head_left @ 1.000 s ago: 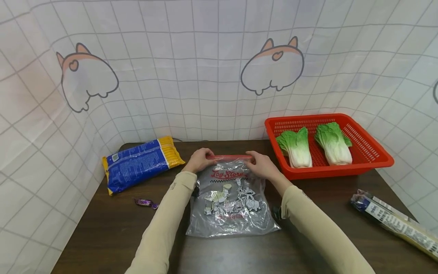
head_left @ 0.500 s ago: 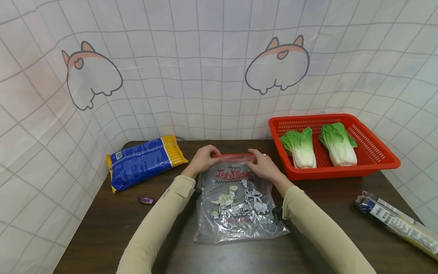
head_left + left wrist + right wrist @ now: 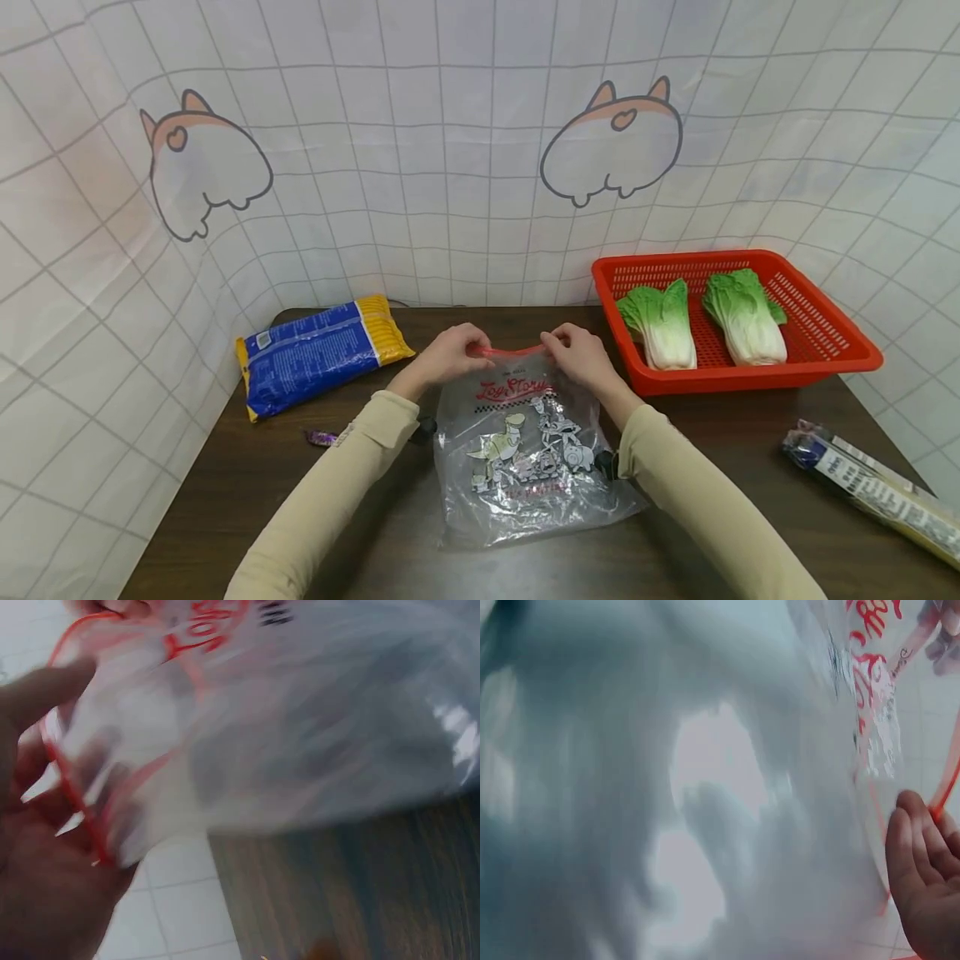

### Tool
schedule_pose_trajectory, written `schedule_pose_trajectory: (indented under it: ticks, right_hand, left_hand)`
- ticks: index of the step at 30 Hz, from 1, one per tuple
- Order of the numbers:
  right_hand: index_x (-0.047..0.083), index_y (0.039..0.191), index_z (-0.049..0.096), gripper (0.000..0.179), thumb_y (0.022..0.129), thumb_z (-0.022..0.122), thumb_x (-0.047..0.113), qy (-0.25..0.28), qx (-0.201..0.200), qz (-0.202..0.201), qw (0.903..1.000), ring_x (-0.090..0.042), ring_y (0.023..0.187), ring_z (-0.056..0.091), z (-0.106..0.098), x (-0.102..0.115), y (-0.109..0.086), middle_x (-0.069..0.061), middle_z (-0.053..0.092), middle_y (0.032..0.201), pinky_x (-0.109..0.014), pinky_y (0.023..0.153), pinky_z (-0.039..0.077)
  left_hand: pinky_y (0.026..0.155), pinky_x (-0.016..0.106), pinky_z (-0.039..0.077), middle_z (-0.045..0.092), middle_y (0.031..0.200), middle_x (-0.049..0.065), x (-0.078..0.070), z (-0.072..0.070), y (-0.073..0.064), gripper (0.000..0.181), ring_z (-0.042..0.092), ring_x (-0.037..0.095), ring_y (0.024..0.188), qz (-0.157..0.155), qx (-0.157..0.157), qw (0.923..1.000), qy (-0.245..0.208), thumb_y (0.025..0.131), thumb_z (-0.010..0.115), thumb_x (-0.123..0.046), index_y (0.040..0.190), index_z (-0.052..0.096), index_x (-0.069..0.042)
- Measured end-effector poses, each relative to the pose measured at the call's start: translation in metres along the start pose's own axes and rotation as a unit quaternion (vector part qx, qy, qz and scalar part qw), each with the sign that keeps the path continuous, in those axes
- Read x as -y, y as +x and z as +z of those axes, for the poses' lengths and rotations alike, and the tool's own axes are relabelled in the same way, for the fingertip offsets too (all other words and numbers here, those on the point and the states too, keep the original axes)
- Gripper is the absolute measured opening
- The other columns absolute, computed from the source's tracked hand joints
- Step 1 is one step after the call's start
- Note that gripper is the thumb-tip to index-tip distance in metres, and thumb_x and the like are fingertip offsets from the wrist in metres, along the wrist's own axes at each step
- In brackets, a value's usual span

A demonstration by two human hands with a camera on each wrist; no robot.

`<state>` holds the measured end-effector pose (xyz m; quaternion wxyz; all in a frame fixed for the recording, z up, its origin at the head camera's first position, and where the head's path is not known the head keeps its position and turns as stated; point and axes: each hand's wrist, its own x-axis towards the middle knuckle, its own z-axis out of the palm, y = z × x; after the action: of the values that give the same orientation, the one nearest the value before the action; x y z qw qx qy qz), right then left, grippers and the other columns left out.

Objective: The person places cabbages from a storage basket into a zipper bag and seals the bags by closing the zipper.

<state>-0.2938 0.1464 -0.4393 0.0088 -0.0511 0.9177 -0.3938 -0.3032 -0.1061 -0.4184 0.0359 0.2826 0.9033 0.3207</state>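
A clear plastic zip bag (image 3: 517,417) with red lettering and cartoon figures hangs between my hands, its bottom edge slanting above the table. My left hand (image 3: 450,358) pinches the left end of its red top strip. The right end of that strip is in the grip of my right hand (image 3: 587,360). In the left wrist view the bag's red strips (image 3: 81,812) stand apart, so the mouth is parted there, with fingers seen through the film. The right wrist view shows my right fingers (image 3: 904,840) at the strip. Nothing is visible inside the bag.
A blue and yellow packet (image 3: 315,358) lies at the back left. Close to the left sleeve is a small purple wrapped candy (image 3: 321,437). A red basket (image 3: 832,362) at the back right holds two cabbages (image 3: 667,333). A long packet (image 3: 862,483) lies along the right edge.
The red strip, nearly straight before, now sags between my hands, which have drawn slightly closer. The bag has shifted a little rightward and toward me. The head view has turned slightly.
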Motion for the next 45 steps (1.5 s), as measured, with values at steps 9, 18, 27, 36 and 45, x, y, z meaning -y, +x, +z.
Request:
schedule_pose_trajectory:
  ticks: [9, 18, 27, 36, 45]
  right_hand:
    - [0.005, 0.105, 0.063, 0.023, 0.094, 0.057, 0.024, 0.014, -0.027, 0.019, 0.9994, -0.023, 0.078, 0.061, -0.009, 0.000, 0.000, -0.010, 0.067, 0.091, -0.033, 0.068, 0.048]
    - [0.003, 0.113, 0.063, 0.023, 0.095, 0.060, 0.017, 0.070, 0.072, -0.048, 0.9938, -0.021, 0.082, 0.063, -0.010, 0.001, -0.008, -0.005, 0.068, 0.088, -0.036, 0.077, 0.052]
    - [0.007, 0.114, 0.065, 0.021, 0.096, 0.060, 0.017, 0.081, 0.111, -0.090, 0.9863, -0.021, 0.082, 0.061, -0.011, 0.014, -0.020, -0.004, 0.067, 0.089, -0.036, 0.077, 0.052]
    - [0.004, 0.112, 0.065, 0.019, 0.096, 0.060, 0.015, 0.103, 0.115, -0.112, 0.9816, -0.021, 0.080, 0.061, -0.013, 0.023, -0.024, -0.006, 0.064, 0.086, -0.037, 0.075, 0.053]
    - [0.002, 0.111, 0.064, 0.017, 0.098, 0.058, 0.013, 0.126, 0.080, -0.134, 0.9797, -0.031, 0.083, 0.062, -0.032, 0.038, -0.030, -0.010, 0.065, 0.085, -0.036, 0.075, 0.052]
  left_hand:
    - [0.098, 0.041, 0.046, 0.064, 0.122, 0.003, -0.001, -0.029, -0.012, 0.038, 0.057, 0.020, 0.107, -0.045, 0.129, 0.9801, -0.144, 0.099, 0.055, -0.037, 0.125, 0.066, -0.012]
    - [0.092, 0.039, 0.051, 0.063, 0.124, 0.010, 0.009, -0.022, -0.013, 0.038, 0.063, 0.023, 0.106, -0.035, 0.213, 0.9499, -0.226, 0.103, 0.048, -0.028, 0.133, 0.059, -0.007]
    - [0.087, 0.037, 0.053, 0.061, 0.128, 0.007, 0.012, -0.008, -0.012, 0.034, 0.059, 0.020, 0.110, -0.013, 0.252, 0.9490, -0.189, 0.101, 0.054, -0.020, 0.132, 0.060, -0.009]
    - [0.093, 0.037, 0.048, 0.062, 0.125, 0.001, 0.011, 0.002, -0.013, 0.032, 0.057, 0.020, 0.106, -0.002, 0.247, 0.9550, -0.164, 0.100, 0.053, -0.021, 0.129, 0.063, -0.014]
    - [0.076, 0.036, 0.055, 0.069, 0.107, 0.006, 0.009, -0.008, -0.009, 0.030, 0.067, 0.021, 0.082, 0.004, 0.145, 0.9704, -0.193, 0.100, 0.048, -0.009, 0.125, 0.064, -0.012]
